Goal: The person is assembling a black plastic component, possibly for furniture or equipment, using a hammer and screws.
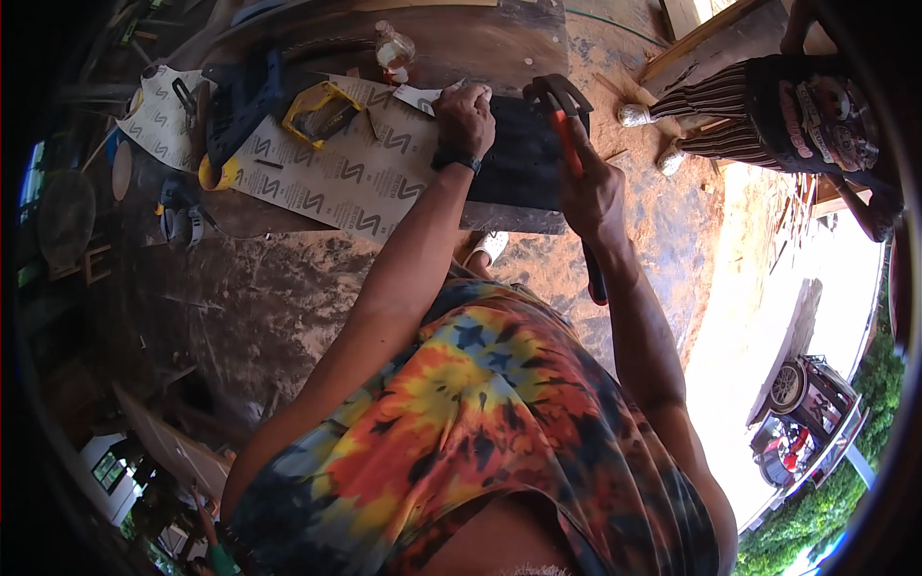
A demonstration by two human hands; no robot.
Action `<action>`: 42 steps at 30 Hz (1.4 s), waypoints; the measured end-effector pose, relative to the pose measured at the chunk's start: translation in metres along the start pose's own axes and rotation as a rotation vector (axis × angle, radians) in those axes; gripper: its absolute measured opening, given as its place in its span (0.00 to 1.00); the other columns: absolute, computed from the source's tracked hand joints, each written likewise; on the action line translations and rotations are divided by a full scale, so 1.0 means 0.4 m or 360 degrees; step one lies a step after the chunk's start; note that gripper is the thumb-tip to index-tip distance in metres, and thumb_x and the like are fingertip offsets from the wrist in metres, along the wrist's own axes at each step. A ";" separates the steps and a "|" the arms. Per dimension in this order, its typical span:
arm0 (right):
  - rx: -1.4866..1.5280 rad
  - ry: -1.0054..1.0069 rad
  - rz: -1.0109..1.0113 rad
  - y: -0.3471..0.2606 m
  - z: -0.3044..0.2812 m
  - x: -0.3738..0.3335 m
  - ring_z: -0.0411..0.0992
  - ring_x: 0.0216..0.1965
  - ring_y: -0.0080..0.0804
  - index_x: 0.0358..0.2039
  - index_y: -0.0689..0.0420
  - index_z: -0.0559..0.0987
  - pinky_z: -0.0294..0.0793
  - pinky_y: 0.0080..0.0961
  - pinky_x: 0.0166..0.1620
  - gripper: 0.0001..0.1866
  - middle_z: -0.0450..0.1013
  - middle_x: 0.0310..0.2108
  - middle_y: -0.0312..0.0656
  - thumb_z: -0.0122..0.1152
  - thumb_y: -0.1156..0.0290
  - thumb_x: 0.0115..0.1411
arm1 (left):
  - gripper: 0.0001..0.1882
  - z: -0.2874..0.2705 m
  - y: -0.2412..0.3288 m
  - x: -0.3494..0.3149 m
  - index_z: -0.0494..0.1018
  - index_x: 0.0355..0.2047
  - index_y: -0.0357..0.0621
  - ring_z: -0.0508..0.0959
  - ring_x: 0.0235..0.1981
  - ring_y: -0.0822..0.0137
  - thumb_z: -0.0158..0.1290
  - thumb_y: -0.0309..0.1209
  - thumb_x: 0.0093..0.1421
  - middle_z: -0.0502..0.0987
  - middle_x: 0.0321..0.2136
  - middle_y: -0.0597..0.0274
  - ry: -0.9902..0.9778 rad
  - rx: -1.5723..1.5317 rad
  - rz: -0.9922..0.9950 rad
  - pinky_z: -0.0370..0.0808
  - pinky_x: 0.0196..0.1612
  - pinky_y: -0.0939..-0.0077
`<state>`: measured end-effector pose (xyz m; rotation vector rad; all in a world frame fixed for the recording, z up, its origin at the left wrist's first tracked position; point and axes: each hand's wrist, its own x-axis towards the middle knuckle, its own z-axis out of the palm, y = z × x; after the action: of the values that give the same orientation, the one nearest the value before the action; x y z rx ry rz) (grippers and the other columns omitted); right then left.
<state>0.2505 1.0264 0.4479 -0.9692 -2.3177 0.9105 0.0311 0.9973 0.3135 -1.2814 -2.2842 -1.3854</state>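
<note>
My right hand (593,199) is closed round the handle of a claw hammer (565,134), which has an orange and black grip. The hammer's dark head is raised over the right end of a black panel (523,154) on the workbench. My left hand (466,120), with a dark band at its wrist, is closed at the panel's left side. Next to its fingers, a white strip (415,99) sticks out; what the fingertips grip is hidden. Left of the panel lies a pale printed sheet (307,173), with a yellow angular frame (325,113) on top.
A clear jar (394,53) stands at the bench's back. Blue tool-like pieces (245,106) lie on the left, with a power tool (180,211) near the front edge. A person (759,115) stands at the right on the dusty floor (672,250). A wheeled vehicle (797,413) is outside.
</note>
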 end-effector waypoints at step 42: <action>0.0117 0.0001 0.0189 0.006 -0.014 -0.140 0.81 0.25 0.41 0.65 0.52 0.71 0.77 0.32 0.30 0.31 0.76 0.22 0.56 0.60 0.79 0.59 | 0.04 -0.102 0.005 -0.076 0.85 0.32 0.47 0.78 0.36 0.60 0.63 0.31 0.57 0.83 0.28 0.64 -0.0179 -0.0096 -0.0042 0.74 0.44 0.63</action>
<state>0.2912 0.9878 0.4411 -1.0853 -2.2288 1.0352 0.0404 0.9479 0.3206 -1.3859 -2.3570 -1.4357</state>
